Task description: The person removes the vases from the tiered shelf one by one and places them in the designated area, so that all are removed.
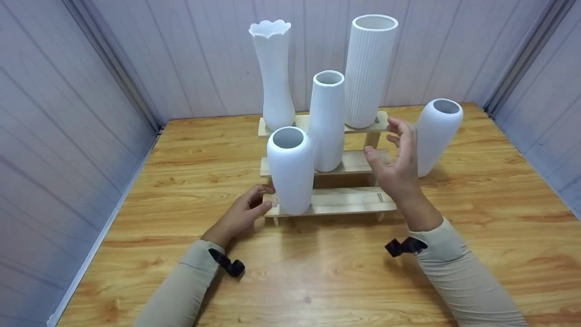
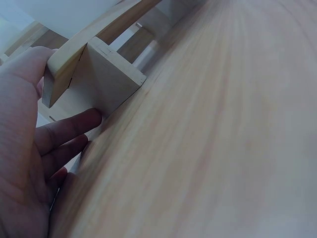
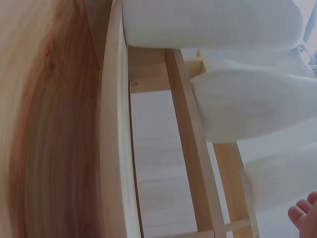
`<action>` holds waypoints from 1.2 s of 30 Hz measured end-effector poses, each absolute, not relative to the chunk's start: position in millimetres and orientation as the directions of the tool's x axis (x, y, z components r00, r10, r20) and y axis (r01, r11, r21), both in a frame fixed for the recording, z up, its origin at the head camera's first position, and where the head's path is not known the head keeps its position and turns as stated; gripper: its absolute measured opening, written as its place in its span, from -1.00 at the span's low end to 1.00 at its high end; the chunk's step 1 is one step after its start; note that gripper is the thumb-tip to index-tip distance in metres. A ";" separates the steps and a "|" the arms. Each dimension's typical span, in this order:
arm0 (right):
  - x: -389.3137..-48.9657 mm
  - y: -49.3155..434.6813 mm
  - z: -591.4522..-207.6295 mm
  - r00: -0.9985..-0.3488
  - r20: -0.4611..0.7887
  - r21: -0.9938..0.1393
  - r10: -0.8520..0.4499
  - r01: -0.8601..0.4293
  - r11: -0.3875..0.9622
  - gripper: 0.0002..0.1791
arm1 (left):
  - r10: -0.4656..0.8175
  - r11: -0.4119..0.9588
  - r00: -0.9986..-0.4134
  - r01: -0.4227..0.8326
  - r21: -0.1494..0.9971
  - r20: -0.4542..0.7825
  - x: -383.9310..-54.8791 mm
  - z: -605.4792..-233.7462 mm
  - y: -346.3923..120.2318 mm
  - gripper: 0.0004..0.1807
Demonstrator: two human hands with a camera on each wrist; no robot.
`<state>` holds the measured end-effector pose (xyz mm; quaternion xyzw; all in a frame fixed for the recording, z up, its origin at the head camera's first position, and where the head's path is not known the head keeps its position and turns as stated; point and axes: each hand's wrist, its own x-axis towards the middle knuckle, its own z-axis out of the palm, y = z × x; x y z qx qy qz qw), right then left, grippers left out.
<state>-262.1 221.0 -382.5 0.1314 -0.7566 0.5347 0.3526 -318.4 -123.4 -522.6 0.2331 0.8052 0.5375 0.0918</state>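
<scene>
A three-tier wooden stand (image 1: pixel 345 200) bears several white vases. My left hand (image 1: pixel 247 211) grips the left end of its lowest shelf; in the left wrist view the shelf end (image 2: pixel 62 74) sits between thumb and fingers, with fingertips (image 2: pixel 91 118) beside the stand's leg. Next to that hand, a smooth rounded vase (image 1: pixel 290 177) stands on the lowest shelf. My right hand (image 1: pixel 399 163) is raised at the stand's right end, fingers loosely bent around nothing. Just right of it, a similar smooth vase (image 1: pixel 438 136) stands on the table, partly hidden by the hand.
On the middle shelf is a slim tapered vase (image 1: pixel 327 122). The top shelf carries a scallop-rimmed vase (image 1: pixel 276 77) at left and a tall ribbed vase (image 1: pixel 370 72) at right. Pale panel walls (image 1: pixel 204 54) enclose the wooden table (image 1: pixel 190 172) behind and at both sides.
</scene>
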 end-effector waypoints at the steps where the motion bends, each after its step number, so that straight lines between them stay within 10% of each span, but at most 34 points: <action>1: -261.7 219.0 -382.5 -0.716 0.677 -0.715 0.172 -0.584 0.385 -0.32 | 0.475 0.311 -0.873 0.282 0.908 0.108 -318.3 -522.3 -123.6 -0.66; 36: -259.8 136.5 -417.9 -0.773 0.624 -0.724 -0.113 -0.626 0.289 -0.11 | 0.459 0.312 -0.883 0.265 0.912 0.100 -317.0 -520.7 -124.2 -0.65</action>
